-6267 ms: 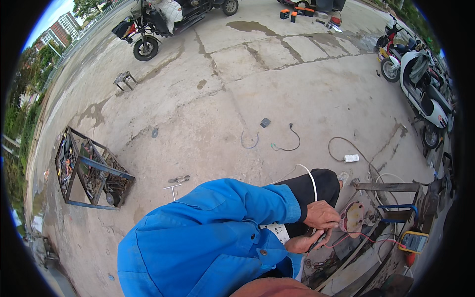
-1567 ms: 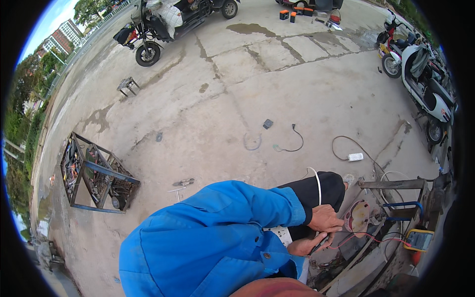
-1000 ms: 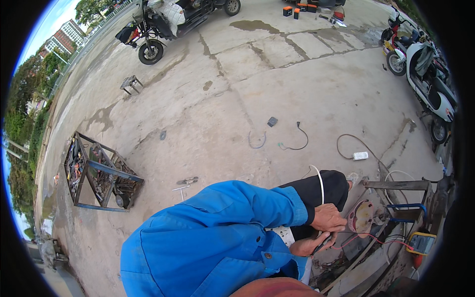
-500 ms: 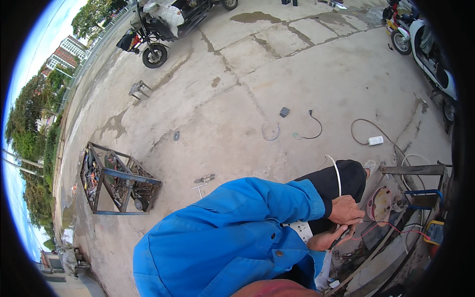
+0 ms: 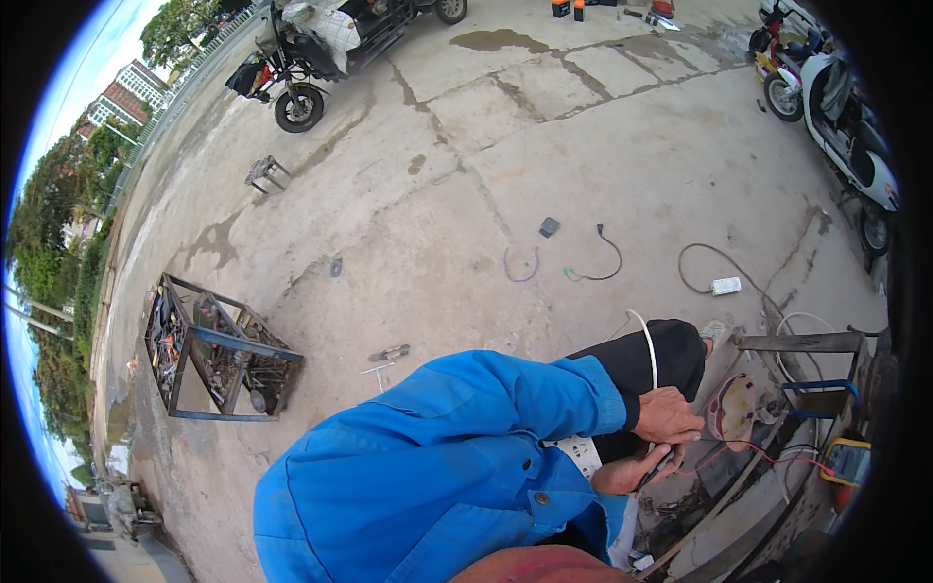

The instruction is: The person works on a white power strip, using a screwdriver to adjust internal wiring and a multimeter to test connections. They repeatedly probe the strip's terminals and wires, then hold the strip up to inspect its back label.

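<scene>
Slim black handheld object (image 5: 654, 468) sits in my bare right hand (image 5: 627, 473), beside my bent black-trousered knee (image 5: 675, 355), the fingers clamped around it. My left hand (image 5: 667, 416), below a bright blue fabric sleeve (image 5: 544, 398), arches over the right and touches it, fingers bent together; whether they grip anything, I cannot tell. A curved white tube (image 5: 649, 345) runs past my knee to that hand. Just right of my hands lies a round, pink-rimmed disc (image 5: 731, 408); a thin red wire (image 5: 805, 462) leads to a yellow-framed instrument (image 5: 848, 462). Beyond my knee, on grey concrete ground (image 5: 437, 262), rest a white oblong block (image 5: 725, 287) on a brown cable, a black cord (image 5: 618, 262) with a green end and a dark square piece (image 5: 549, 227). Loose tools fill a blue-edged metal rack (image 5: 248, 345) toward the ground's left edge. Farther off stand a small stool (image 5: 265, 173), a white scooter (image 5: 855, 155) at the right edge and, at the far edge, a dark three-wheeler (image 5: 364, 39).
</scene>
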A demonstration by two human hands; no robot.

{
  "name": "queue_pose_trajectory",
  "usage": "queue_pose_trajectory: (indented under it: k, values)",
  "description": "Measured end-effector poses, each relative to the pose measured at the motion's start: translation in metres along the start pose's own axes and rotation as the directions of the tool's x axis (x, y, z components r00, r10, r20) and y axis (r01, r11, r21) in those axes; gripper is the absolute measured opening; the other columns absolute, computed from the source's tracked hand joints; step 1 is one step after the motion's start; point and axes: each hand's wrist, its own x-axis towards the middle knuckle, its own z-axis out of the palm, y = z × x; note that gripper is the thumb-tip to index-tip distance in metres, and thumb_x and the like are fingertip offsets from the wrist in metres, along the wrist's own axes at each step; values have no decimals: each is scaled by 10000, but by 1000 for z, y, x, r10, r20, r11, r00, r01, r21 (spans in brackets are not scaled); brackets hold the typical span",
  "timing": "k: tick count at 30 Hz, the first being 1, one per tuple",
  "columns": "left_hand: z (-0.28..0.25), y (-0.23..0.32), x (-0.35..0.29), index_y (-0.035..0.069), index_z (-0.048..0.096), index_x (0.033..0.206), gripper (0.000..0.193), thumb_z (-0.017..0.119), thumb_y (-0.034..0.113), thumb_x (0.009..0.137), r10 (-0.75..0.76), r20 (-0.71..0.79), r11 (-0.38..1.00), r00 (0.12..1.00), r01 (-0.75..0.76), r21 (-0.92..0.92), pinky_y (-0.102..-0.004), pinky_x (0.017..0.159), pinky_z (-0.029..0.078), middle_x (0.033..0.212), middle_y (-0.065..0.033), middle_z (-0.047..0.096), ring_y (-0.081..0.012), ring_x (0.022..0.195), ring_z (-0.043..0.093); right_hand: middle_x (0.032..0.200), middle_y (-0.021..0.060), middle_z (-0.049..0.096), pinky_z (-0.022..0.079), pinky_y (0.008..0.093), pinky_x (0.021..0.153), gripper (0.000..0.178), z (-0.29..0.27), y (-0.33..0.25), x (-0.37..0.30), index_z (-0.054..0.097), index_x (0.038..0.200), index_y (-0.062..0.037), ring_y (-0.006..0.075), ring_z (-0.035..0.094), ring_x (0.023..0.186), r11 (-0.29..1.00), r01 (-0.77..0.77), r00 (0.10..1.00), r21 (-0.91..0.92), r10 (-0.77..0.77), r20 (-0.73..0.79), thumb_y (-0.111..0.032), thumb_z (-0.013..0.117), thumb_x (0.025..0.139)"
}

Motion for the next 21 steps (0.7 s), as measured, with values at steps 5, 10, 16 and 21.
queue_pose_trajectory:
  k: [5, 10, 16, 21]
  values:
    - [-1, 0, 1, 89, 623, 881, 309, 659, 331, 1070, 8, 23, 999, 1000, -9, 32, -549, 603, 531, 729, -158, 689, -428, 691, 696, 1543, 205, 580, 496, 435, 1170, 605, 0, -2, 0, 544, 1550, 22, 301, 588, 1397, 999, 4, 1000, -41, -5, -21, -384, 672, 1120]
    - [-1, 1, 1, 90, 630, 894, 251, 667, 293, 1037, -11, 39, 999, 999, 9, 49, -545, 612, 534, 745, -159, 698, -426, 699, 699, 1605, 232, 499, 418, 450, 1249, 599, -4, -2, 0, 463, 1592, 46, 316, 537, 1458, 996, 4, 1000, -91, -3, 15, -354, 585, 1164]
    - [-3, -1, 0, 110, 672, 968, 132, 691, 239, 948, -5, 50, 1000, 999, 5, 3, -538, 635, 542, 763, -139, 721, -406, 719, 720, 1584, 235, 526, 419, 439, 1245, 580, -4, -1, 1, 480, 1576, 48, 310, 549, 1442, 999, 2, 999, -46, -1, 37, -341, 587, 1161]
    - [-2, -2, 0, 134, 666, 982, 143, 646, 275, 977, 3, 35, 999, 999, -2, -38, -544, 633, 530, 748, -139, 717, -404, 706, 715, 1575, 231, 531, 421, 441, 1241, 574, -2, -2, 0, 484, 1570, 47, 307, 552, 1438, 997, 13, 999, -75, -11, 30, -339, 588, 1159]
